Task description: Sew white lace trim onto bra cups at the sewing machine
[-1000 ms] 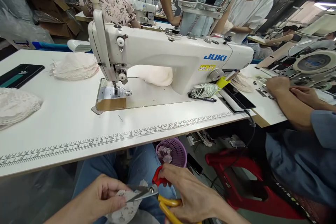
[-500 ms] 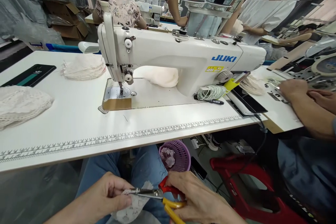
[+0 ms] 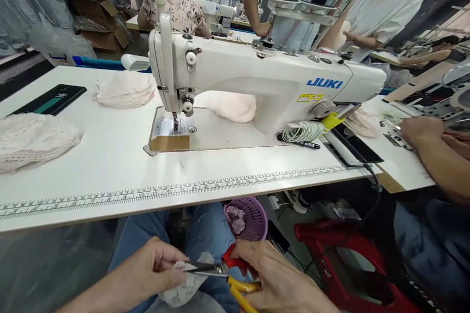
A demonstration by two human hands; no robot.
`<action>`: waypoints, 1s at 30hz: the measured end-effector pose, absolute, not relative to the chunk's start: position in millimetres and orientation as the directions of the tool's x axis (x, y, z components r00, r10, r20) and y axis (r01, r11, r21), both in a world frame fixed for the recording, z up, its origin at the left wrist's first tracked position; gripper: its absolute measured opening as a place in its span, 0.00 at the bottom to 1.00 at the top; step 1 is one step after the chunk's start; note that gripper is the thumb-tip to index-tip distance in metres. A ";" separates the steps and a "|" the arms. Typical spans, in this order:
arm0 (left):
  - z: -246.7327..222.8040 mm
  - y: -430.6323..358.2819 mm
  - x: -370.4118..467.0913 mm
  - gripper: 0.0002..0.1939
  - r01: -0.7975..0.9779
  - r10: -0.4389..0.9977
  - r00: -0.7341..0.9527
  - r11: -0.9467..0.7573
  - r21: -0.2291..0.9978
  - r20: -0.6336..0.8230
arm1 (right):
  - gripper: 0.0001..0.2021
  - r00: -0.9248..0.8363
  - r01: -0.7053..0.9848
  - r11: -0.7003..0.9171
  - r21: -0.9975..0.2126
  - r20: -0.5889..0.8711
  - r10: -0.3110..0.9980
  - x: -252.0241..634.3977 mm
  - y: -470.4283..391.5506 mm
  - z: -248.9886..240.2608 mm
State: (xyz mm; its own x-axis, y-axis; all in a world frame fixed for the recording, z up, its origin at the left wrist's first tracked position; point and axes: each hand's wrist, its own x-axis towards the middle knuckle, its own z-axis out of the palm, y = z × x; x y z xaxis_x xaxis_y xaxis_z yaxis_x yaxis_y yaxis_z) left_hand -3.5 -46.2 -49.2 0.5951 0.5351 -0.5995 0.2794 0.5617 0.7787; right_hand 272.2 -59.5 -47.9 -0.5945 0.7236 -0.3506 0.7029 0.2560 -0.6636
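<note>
Lace at the blades, the cut apparently unfinished.
The left hand (image 3: pixel 161 266) pinches the lace (image 3: pixel 183 289) between thumb and fingers, over the person's lap and below the table (image 3: pixel 113 156) edge; the right hand (image 3: pixel 273 276) is wrapped around the handles of the scissors (image 3: pixel 222 269), whose slightly parted blades lie across the lace near the left fingertips. The snipping looks underway, with no separate offcut visible there; how much is left cannot be told. Scraps (image 3: pixel 235 220) lie in the basket (image 3: pixel 259 220); whether the two white piles (image 3: pixel 38 139) (image 3: pixel 125 90) on the table are finished is unclear.
</note>
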 end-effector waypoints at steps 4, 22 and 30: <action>-49.8 -47.5 -3.2 0.24 0.271 0.537 0.612 0.547 0.792 -0.581 | 0.20 -0.616 0.694 0.286 -0.661 -0.341 0.710 273.3 -58.8 -55.6; -56.0 -51.5 -7.9 0.17 0.321 0.572 0.592 0.480 0.816 -0.569 | 0.21 -0.577 0.706 0.278 -0.652 -0.301 0.759 275.5 -60.9 -50.2; -51.9 -49.7 -4.0 0.16 0.320 0.573 0.580 0.494 0.809 -0.579 | 0.20 -0.532 0.716 0.265 -0.646 -0.260 0.806 275.6 -59.7 -43.0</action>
State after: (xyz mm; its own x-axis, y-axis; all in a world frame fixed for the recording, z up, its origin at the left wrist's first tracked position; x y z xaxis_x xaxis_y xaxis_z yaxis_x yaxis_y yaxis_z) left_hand -4.0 -49.7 -51.9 0.5800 0.5727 -0.5793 0.3198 0.4940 0.8085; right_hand 275.6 -59.7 -43.0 -0.5324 0.8056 -0.2600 0.7158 0.2645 -0.6462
